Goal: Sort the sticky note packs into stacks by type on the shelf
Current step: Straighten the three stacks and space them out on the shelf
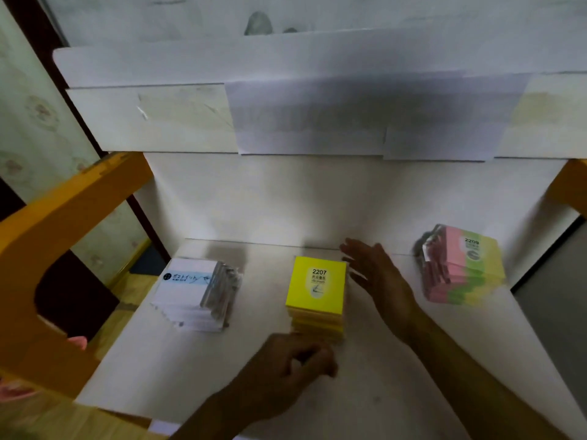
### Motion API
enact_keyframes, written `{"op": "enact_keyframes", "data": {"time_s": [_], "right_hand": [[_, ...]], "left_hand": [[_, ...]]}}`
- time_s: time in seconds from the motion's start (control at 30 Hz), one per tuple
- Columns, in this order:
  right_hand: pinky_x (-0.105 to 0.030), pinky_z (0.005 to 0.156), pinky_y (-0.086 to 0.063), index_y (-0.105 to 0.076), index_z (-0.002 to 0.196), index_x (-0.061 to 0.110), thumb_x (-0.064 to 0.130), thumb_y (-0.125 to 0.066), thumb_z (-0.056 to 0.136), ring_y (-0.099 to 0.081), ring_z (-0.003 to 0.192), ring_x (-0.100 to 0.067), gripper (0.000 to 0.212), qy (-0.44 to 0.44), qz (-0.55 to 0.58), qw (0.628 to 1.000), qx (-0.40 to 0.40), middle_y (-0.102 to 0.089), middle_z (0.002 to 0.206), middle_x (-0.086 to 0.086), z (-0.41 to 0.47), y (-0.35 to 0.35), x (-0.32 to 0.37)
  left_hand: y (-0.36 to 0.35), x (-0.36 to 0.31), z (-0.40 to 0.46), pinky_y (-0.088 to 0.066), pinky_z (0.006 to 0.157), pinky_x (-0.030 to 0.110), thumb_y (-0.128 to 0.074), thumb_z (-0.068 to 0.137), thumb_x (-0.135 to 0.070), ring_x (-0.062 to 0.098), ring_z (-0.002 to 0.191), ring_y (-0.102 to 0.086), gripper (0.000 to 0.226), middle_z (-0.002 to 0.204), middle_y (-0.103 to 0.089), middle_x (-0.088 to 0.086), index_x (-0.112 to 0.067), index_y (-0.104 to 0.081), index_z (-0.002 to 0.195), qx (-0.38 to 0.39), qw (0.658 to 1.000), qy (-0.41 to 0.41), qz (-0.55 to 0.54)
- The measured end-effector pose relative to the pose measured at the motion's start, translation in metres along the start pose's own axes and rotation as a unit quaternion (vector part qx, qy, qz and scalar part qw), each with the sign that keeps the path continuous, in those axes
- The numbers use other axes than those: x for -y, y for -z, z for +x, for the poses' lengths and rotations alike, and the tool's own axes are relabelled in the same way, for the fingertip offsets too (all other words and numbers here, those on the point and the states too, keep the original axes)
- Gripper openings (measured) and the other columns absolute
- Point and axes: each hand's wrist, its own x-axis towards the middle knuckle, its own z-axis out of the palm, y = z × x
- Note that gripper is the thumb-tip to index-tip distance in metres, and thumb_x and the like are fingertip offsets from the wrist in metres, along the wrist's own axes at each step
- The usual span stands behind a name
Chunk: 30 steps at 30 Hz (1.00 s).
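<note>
Three stacks of sticky note packs stand on the white shelf (197, 373). At the left is a white stack (190, 293) with a blue label band. A yellow stack (316, 296) marked 2207 is in the middle. The pink, green and yellow stack (463, 268) marked 2209 is at the right. My right hand (378, 274) lies flat with straight fingers against the right side of the yellow stack. My left hand (286, 366) sits with curled fingers at the front foot of the yellow stack, and I see nothing held in it.
An upper white shelf board (152, 119) runs across above, with a paper sheet (365, 115) hanging from it. Orange frame posts (54, 249) flank the shelf at left and right (568, 182). A wall backs the shelf.
</note>
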Motion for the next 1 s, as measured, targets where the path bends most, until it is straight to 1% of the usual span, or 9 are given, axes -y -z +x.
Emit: {"op": "enact_keyframes", "data": {"time_s": [0.03, 0.1, 0.17, 0.23, 0.33, 0.43, 0.7, 0.9, 1.0], "right_hand": [[-0.043, 0.114, -0.031, -0.064, 0.120, 0.028, 0.076, -0.050, 0.072, -0.055, 0.124, -0.015, 0.069, -0.027, -0.001, 0.999, 0.033, -0.064, 0.128, 0.004, 0.006, -0.004, 0.002], [-0.043, 0.115, -0.030, -0.066, 0.121, 0.022, 0.062, -0.039, 0.085, -0.056, 0.123, -0.019, 0.059, -0.067, -0.026, 0.993, 0.094, -0.066, 0.126, -0.001, 0.013, -0.010, 0.003], [-0.042, 0.114, -0.032, -0.070, 0.114, 0.028, 0.057, -0.037, 0.087, -0.060, 0.118, -0.017, 0.051, -0.091, -0.064, 0.987, 0.116, -0.069, 0.120, 0.002, 0.014, -0.012, 0.004], [-0.044, 0.114, -0.033, -0.074, 0.100, 0.038, 0.055, -0.040, 0.088, -0.062, 0.112, -0.015, 0.041, -0.106, -0.088, 0.984, 0.110, -0.072, 0.110, 0.008, 0.014, -0.012, 0.006], [-0.044, 0.112, -0.035, -0.075, 0.096, 0.034, 0.054, -0.045, 0.086, -0.064, 0.109, -0.016, 0.038, -0.106, -0.087, 0.985, 0.104, -0.073, 0.109, 0.006, 0.014, -0.014, 0.004], [-0.046, 0.111, -0.037, -0.074, 0.102, 0.029, 0.059, -0.051, 0.084, -0.064, 0.112, -0.020, 0.042, -0.109, -0.077, 0.985, 0.107, -0.072, 0.114, 0.000, 0.014, -0.017, 0.002], [-0.042, 0.111, -0.039, -0.064, 0.121, 0.021, 0.050, -0.041, 0.094, -0.060, 0.118, -0.023, 0.046, -0.107, -0.084, 0.984, 0.114, -0.065, 0.125, -0.007, 0.014, -0.022, 0.001], [-0.023, 0.110, -0.036, -0.054, 0.128, 0.031, 0.041, -0.050, 0.092, -0.050, 0.126, -0.004, 0.037, 0.007, -0.160, 0.983, 0.092, -0.054, 0.139, 0.005, 0.009, -0.019, 0.008], [-0.005, 0.091, -0.041, -0.056, 0.128, 0.028, 0.030, -0.057, 0.094, -0.053, 0.108, 0.016, 0.034, 0.047, -0.169, 0.984, 0.041, -0.059, 0.126, 0.013, -0.005, -0.003, 0.020]], "left_hand": [[-0.003, -0.004, 0.005, -0.049, 0.085, 0.024, -0.046, 0.097, -0.041, 0.006, 0.093, -0.065, 0.029, 0.096, -0.072, -0.008, -0.029, -0.072, 0.095, 0.060, 0.998, 0.011, 0.000], [-0.006, -0.007, 0.019, -0.042, 0.097, 0.017, -0.045, 0.099, -0.035, 0.003, 0.109, -0.061, 0.030, 0.112, -0.070, -0.010, -0.025, -0.072, 0.107, 0.094, 0.994, 0.034, -0.040], [-0.003, -0.011, 0.027, -0.041, 0.104, 0.023, -0.046, 0.096, -0.040, 0.009, 0.115, -0.062, 0.032, 0.117, -0.070, -0.007, -0.027, -0.072, 0.109, 0.104, 0.981, 0.093, -0.136], [-0.001, -0.009, 0.031, -0.044, 0.106, 0.035, -0.047, 0.091, -0.045, 0.021, 0.114, -0.064, 0.034, 0.117, -0.071, 0.004, -0.029, -0.073, 0.106, 0.094, 0.967, 0.121, -0.206], [-0.005, -0.007, 0.033, -0.047, 0.101, 0.032, -0.047, 0.093, -0.040, 0.024, 0.112, -0.065, 0.034, 0.117, -0.071, 0.006, -0.023, -0.072, 0.108, 0.067, 0.959, 0.128, -0.245], [-0.008, -0.005, 0.034, -0.048, 0.096, 0.024, -0.050, 0.092, -0.037, 0.020, 0.112, -0.066, 0.032, 0.115, -0.071, 0.001, -0.021, -0.071, 0.109, 0.061, 0.955, 0.129, -0.261], [-0.010, -0.003, 0.033, -0.045, 0.098, 0.017, -0.056, 0.073, -0.075, 0.007, 0.116, -0.062, 0.051, 0.117, -0.069, -0.015, -0.046, -0.066, 0.113, 0.071, 0.979, 0.080, -0.173], [-0.006, -0.008, 0.025, -0.047, 0.096, 0.019, -0.060, 0.089, -0.045, 0.006, 0.109, -0.064, 0.029, 0.113, -0.071, -0.015, -0.041, -0.063, 0.118, 0.108, 0.989, 0.050, -0.088], [-0.016, -0.019, 0.019, -0.053, 0.090, 0.027, -0.060, 0.093, -0.030, 0.015, 0.098, -0.069, 0.023, 0.104, -0.074, -0.006, -0.031, -0.068, 0.114, 0.146, 0.982, 0.040, -0.114]]}}
